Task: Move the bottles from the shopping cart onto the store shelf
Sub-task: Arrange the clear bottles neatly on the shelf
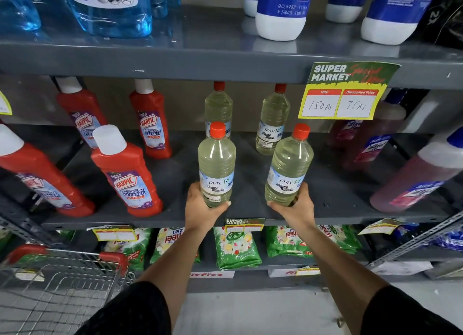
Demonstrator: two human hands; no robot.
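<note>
My left hand (201, 210) grips the base of a clear liquid bleach bottle (216, 164) with a red cap, upright over the front of the grey middle shelf (175, 174). My right hand (297, 209) grips the base of a second such bottle (288, 167), tilted slightly right. Behind them two more bleach bottles stand on the shelf, one at the back left (218, 109) and one at the back right (273, 124). The wire shopping cart (57, 279) with red corners is at the lower left; I see no bottles in its visible part.
Red Harpic bottles (127, 177) stand left of the bleach on the same shelf, pink cleaner bottles (423, 174) on the right. A price sign (348, 91) hangs from the shelf above. Blue and white bottles fill the top shelf, green detergent packs (235, 247) the one below.
</note>
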